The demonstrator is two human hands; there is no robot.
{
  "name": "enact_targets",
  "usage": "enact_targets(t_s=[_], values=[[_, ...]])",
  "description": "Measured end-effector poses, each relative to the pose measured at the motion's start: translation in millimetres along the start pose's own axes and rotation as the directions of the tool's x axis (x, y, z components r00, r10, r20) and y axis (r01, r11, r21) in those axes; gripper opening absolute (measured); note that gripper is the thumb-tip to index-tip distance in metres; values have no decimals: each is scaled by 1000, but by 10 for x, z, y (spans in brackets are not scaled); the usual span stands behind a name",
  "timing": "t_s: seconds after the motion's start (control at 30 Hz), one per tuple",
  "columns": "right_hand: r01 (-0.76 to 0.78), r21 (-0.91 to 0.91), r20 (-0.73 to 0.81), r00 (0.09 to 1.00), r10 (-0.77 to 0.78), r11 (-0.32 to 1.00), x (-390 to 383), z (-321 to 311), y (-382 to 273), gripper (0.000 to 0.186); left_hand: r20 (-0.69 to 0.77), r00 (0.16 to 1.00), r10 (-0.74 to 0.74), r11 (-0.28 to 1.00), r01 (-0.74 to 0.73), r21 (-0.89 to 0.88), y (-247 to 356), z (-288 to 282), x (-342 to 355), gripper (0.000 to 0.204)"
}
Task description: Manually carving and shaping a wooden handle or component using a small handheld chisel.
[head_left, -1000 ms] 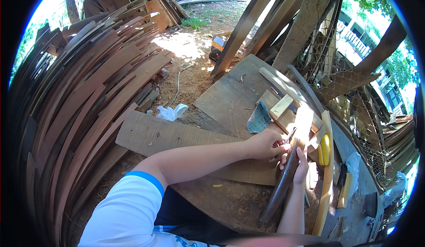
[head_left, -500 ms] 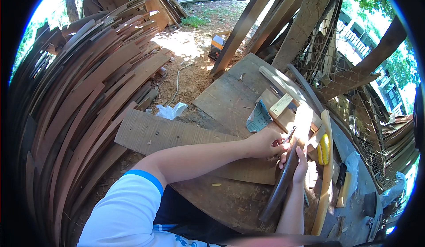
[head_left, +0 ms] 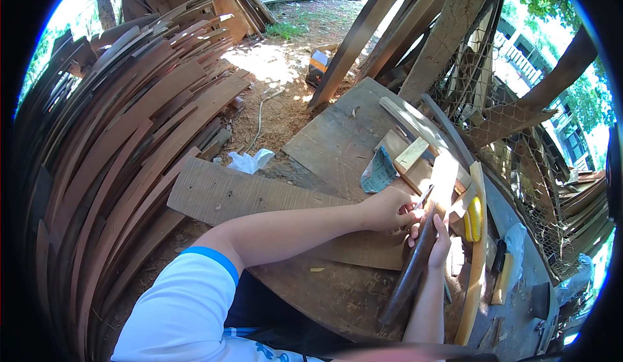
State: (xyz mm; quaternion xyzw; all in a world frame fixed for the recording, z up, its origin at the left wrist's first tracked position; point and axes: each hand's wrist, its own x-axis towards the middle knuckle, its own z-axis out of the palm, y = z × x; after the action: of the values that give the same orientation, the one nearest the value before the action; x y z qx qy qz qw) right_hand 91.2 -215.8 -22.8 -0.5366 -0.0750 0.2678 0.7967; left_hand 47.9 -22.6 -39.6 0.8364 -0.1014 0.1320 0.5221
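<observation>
My left hand [head_left: 389,209] is closed on a thin tool [head_left: 426,195], mostly hidden by its fingers, against the side of a long, dark wooden piece [head_left: 405,290]. My right hand [head_left: 439,242] grips that piece from the right, fingers wrapped around it; its upper part is pale in sunlight. Beside it lie a yellow brush [head_left: 474,219], a long pale wood strip [head_left: 470,313], a short light block [head_left: 411,155] and a printed blue paper scrap [head_left: 378,174]. A wide brown board [head_left: 240,193] lies under my left forearm.
Many stacked planks [head_left: 123,167] stand along the left. The worktable [head_left: 331,135] has leaning timbers [head_left: 357,37] and wire mesh [head_left: 493,122] behind it. At its right are plastic bags [head_left: 516,245] and a black-handled tool [head_left: 500,257]. White crumpled plastic [head_left: 250,161] lies beyond the board.
</observation>
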Motion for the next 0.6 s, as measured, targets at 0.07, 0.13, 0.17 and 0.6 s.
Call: enact_targets(t_s=[0.07, 0.13, 0.17, 0.6], values=[[3, -2, -2, 1000, -3, 1000, 3, -5, 4, 37, 20, 1000, -19, 999, 20, -45, 16, -11, -3, 37], [18, 12, 4, 1000, -18, 1000, 15, -39, 12, 36, 24, 999, -28, 998, 29, -57, 49, -9, 4, 36], [18, 12, 5, 1000, -18, 1000, 17, -34, 13, 36, 27, 999, -41, 997, 42, -66, 47, -9, 5, 36], [2, 28, 17, 1000, -3, 1000, 32, -59, 38, 33, 8, 999, -33, 998, 34, -48, 61, -29, -11, 30]])
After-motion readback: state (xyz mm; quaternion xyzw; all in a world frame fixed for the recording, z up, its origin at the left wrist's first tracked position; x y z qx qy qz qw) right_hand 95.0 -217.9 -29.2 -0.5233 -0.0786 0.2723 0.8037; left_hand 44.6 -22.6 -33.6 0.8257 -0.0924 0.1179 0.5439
